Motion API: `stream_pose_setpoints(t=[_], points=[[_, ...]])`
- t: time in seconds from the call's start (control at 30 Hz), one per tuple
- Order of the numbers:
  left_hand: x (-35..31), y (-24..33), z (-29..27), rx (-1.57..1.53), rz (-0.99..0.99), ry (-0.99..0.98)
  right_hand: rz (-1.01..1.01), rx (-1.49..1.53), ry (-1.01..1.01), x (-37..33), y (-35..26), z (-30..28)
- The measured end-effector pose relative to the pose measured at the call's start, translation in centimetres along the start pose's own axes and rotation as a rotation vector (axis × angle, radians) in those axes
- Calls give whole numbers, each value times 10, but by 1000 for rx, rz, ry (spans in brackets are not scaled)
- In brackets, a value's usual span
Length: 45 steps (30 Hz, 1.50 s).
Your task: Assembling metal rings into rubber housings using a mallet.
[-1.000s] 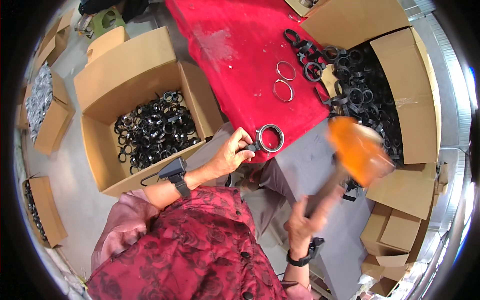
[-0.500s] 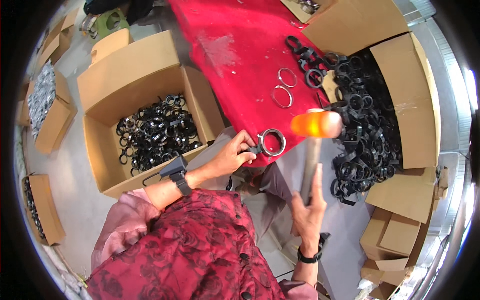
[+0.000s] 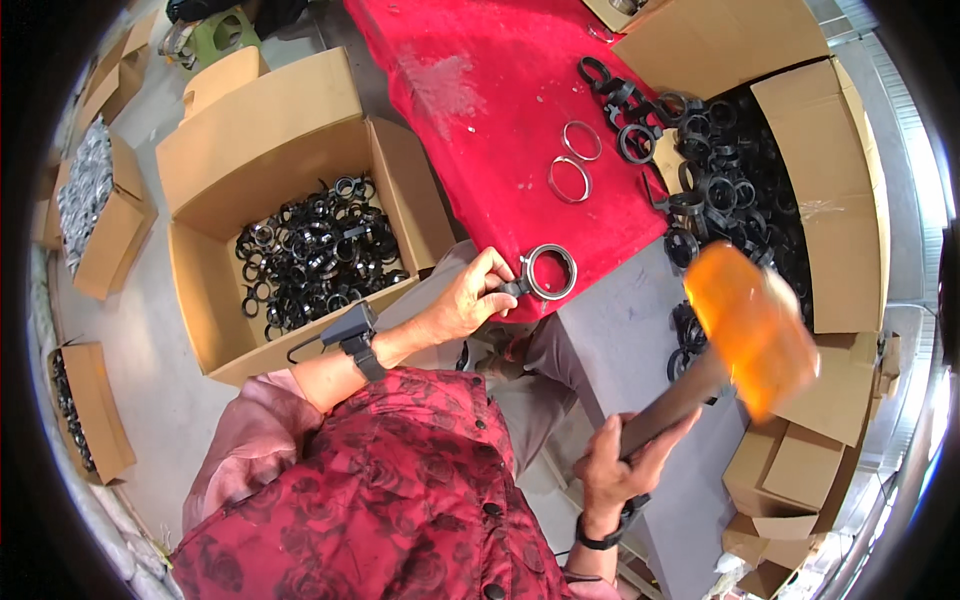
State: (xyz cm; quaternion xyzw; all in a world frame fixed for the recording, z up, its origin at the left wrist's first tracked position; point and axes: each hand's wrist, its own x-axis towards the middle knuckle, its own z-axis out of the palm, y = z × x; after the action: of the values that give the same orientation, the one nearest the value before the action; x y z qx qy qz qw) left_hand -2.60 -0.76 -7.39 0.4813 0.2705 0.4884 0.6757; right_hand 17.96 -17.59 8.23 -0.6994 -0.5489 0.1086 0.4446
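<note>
My left hand (image 3: pixel 466 296) pinches the black stem of a ring-shaped clamp (image 3: pixel 549 272) between thumb and fingers. The ring lies at the near edge of the red cloth (image 3: pixel 510 215) and has a metallic-looking rim. My right hand (image 3: pixel 622 466) grips the handle of a mallet (image 3: pixel 752 322) with an orange, blurred head. The mallet is tilted to the right, raised apart from the ring. Beyond the clamp, two thin metal rings (image 3: pixel 569 180) rest on the cloth.
A cardboard box (image 3: pixel 205 330) on the left holds many black rings with metal shine. At the right, black ring clamps (image 3: pixel 722 190) are heaped by another open box (image 3: pixel 830 210); a few lie on the cloth. Smaller boxes (image 3: pixel 100 410) stand far left.
The mallet has swung to the right and tipped over, away from the ring, and my right hand has turned with it. My left hand keeps its hold on the ring clamp.
</note>
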Motion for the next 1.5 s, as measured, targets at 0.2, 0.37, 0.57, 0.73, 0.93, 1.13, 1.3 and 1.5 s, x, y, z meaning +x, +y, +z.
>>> stream_pose_setpoints(t=[0.2, 0.37, 0.57, 0.73, 0.93, 1.13, 1.3, 1.5], points=[[1, -8, -3, 27, 0, 16, -110, -248, -329, -10, 17, 2], [2, 0, 2, 56, 10, 10, 280, 30, 178, -27, 23, 6], [4, -2, -7, 31, -75, -38, -145, -256, -234, 22, 10, 11], [10, 2, -19, 87, -49, -108, 351, -25, 77, 34, -7, 13], [12, -1, -26, -35, -63, -154, 94, -154, -512, 73, -26, 24], [12, 17, -18, -1, -105, -155, -336, -249, -403, 61, -5, 38], [11, 5, -22, -15, -156, -135, 194, -20, -440, 68, -24, 21], [-14, 40, -58, 96, -141, -6, 412, 228, -257, 48, 23, -20]])
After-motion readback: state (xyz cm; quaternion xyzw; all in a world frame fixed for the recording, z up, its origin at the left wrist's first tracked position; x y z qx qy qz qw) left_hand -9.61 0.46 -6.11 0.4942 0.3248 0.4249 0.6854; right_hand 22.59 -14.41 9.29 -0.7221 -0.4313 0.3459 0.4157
